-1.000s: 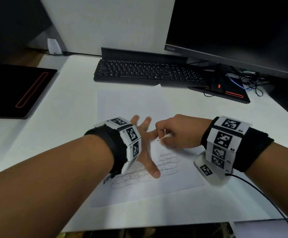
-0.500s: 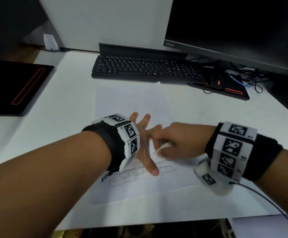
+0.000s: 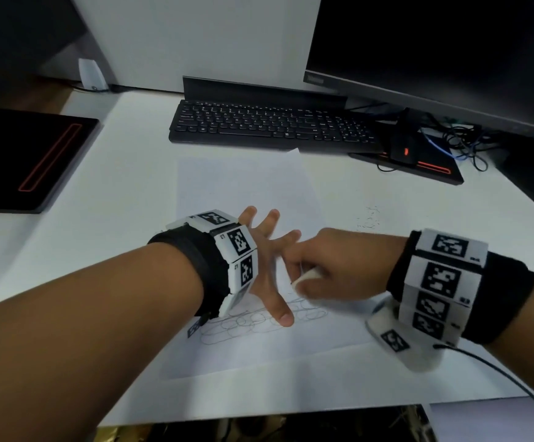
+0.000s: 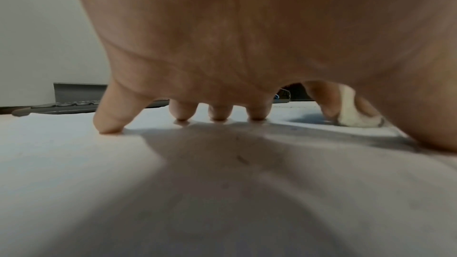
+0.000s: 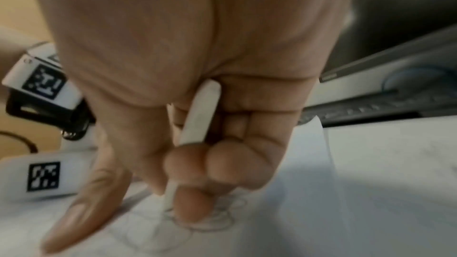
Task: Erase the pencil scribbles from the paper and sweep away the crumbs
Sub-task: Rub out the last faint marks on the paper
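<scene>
The paper (image 3: 246,186) lies flat on the white bench (image 3: 125,199), its far corner touching the keyboard (image 3: 272,126) at 12 o'clock. The left hand (image 3: 269,269) presses it with spread, straight fingers. The right hand (image 3: 339,266) pinches a white eraser (image 3: 305,277) on the scribbles (image 3: 259,323). The eraser tip is blurred.

The paper (image 3: 243,193) is lying on the worktop (image 3: 116,202) before the keyboard (image 3: 272,124), a mouse (image 3: 403,151) sitting right of it.
</scene>
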Demonstrator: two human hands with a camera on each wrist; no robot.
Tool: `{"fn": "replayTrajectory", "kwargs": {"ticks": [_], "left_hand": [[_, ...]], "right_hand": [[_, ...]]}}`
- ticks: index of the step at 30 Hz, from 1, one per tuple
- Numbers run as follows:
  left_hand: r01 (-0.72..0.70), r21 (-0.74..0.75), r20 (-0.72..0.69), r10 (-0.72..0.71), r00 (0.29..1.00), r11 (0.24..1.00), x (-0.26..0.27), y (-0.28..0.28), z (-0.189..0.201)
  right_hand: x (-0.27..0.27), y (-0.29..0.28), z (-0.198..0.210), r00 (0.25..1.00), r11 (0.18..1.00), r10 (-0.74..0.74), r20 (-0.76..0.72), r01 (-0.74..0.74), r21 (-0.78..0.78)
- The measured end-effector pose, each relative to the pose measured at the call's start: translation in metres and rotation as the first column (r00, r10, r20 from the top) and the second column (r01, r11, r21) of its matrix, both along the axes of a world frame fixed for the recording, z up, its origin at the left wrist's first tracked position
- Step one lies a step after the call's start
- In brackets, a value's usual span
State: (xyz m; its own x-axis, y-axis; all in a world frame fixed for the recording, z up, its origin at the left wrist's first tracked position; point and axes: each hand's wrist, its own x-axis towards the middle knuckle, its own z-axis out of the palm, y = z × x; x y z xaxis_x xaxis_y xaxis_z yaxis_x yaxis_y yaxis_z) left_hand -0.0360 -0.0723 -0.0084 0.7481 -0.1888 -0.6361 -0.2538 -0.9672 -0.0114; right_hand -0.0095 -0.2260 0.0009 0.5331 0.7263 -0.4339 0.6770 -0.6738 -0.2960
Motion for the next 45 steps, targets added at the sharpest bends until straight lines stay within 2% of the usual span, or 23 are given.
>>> {"fn": "replayTrajectory", "kwargs": {"ticks": [1, 5, 9, 13, 14, 18, 22, 27, 31, 35, 37, 40, 44, 45], "left_hand": [[-0.001, -0.002, 0.002, 0.001, 1.000, 1.000, 0.000, 0.000, 0.000], [-0.016, -0.005, 0.000, 0.016, 1.000, 1.000, -0.001, 0.000, -0.001], [0.000, 0.001, 0.000, 0.000, 1.000, 1.000, 0.000, 0.001, -0.001], [-0.016, -0.005, -0.003, 0.016, 1.000, 1.000, -0.001, 0.001, -0.001], [-0.020, -0.004, -0.005, 0.020, 1.000, 1.000, -0.002, 0.001, 0.000], [-0.011, 0.013, -0.012, 0.011, 1.000, 1.000, -0.001, 0.000, 0.000], [-0.031, -0.013, -0.008, 0.031, 0.999, 0.999, -0.003, 0.001, 0.000], [-0.016, -0.001, -0.010, 0.016, 1.000, 1.000, -0.002, 0.000, 0.001], [-0.026, -0.018, 0.000, 0.026, 1.000, 0.999, -0.003, 0.001, 0.000], [-0.011, -0.004, 0.001, 0.011, 1.000, 1.000, -0.002, 0.001, -0.001], [-0.012, -0.007, 0.005, 0.012, 1.000, 1.000, -0.002, 0.000, -0.001], [-0.028, -0.021, 0.008, 0.028, 1.000, 0.999, -0.003, 0.000, 0.000], [-0.009, -0.004, 0.006, 0.009, 1.000, 1.000, -0.001, 0.001, -0.002], [-0.009, -0.007, 0.008, 0.009, 1.000, 1.000, -0.002, 0.001, -0.002]], "right_hand": [[0.001, -0.001, 0.001, 1.000, 1.000, 0.001, -0.013, -0.001, -0.004], [0.021, -0.011, 0.005, 0.987, 0.989, -0.148, 0.070, 0.148, 0.010], [-0.001, -0.004, -0.001, 1.000, 1.000, 0.002, -0.016, -0.002, -0.010], [0.021, -0.015, 0.004, 0.989, 0.990, -0.142, 0.036, 0.141, 0.023], [0.022, -0.016, 0.004, 0.988, 0.989, -0.147, 0.040, 0.146, 0.027], [0.002, -0.010, -0.002, 1.000, 1.000, -0.010, -0.030, 0.010, 0.004], [0.023, -0.017, 0.005, 0.989, 0.990, -0.143, 0.038, 0.142, 0.010], [0.005, -0.010, 0.002, 1.000, 0.999, 0.008, -0.029, -0.009, -0.038], [0.027, -0.019, 0.009, 0.990, 0.991, -0.128, 0.061, 0.130, -0.038], [0.004, -0.012, 0.002, 1.000, 0.999, 0.009, -0.020, -0.010, -0.047], [0.011, -0.014, 0.006, 1.000, 0.998, 0.001, -0.003, -0.001, -0.063], [0.026, -0.019, 0.012, 0.994, 0.992, -0.082, 0.072, 0.088, -0.087], [0.004, -0.011, 0.004, 0.999, 0.994, 0.050, -0.017, -0.051, -0.094], [0.006, -0.012, 0.006, 0.999, 0.994, 0.045, -0.010, -0.046, -0.104]]}}
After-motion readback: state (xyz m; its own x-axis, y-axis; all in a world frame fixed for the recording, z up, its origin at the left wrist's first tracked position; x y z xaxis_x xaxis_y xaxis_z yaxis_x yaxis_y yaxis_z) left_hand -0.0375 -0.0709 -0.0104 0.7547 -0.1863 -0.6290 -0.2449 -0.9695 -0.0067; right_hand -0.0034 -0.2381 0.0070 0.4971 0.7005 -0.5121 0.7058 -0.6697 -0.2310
